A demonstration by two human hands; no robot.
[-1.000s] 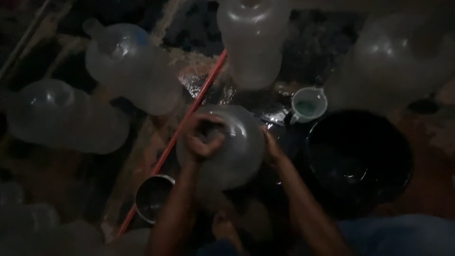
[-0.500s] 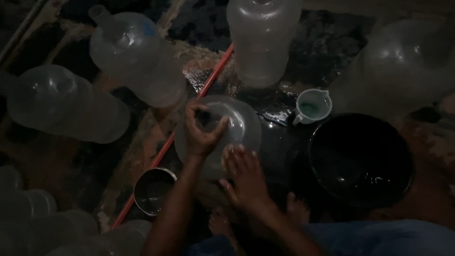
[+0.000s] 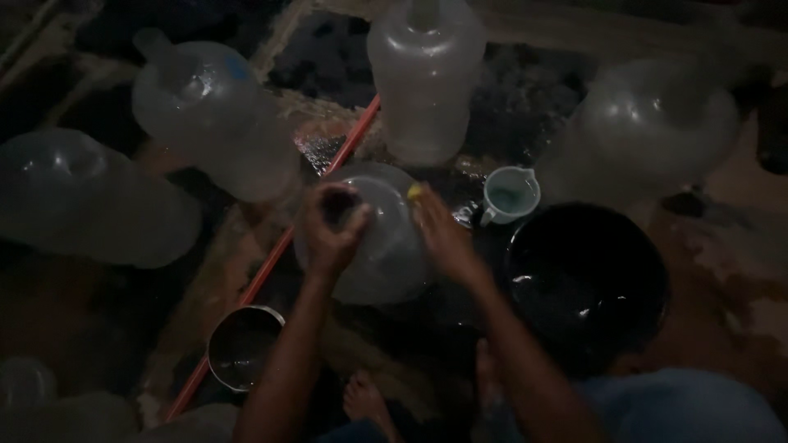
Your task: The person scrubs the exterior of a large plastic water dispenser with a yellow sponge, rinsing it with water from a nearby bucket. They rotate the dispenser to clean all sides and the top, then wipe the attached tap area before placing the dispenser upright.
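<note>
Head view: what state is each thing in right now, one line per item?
Centre jug: upright, both hands on it.
Left hand: closed over the jug's neck.
Right hand: flat on the jug's shoulder, something small and yellow at its fingertips.
Mug: upright.
Black basin: holds water.
Metal pot: upright, contents unclear.
Far jug: upright.

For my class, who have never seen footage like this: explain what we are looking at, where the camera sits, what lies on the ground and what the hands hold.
There is no machine here, only a person with two bare hands. The camera is worn on the head and looks down in dim light. The left hand grips the top of a clear water jug in front of the person. The right hand rests on the jug's side with something small and yellow at its fingertips. Around it on the wet ground are more large jugs, a black basin, a pale mug, a small metal pot and a red pipe.
</note>
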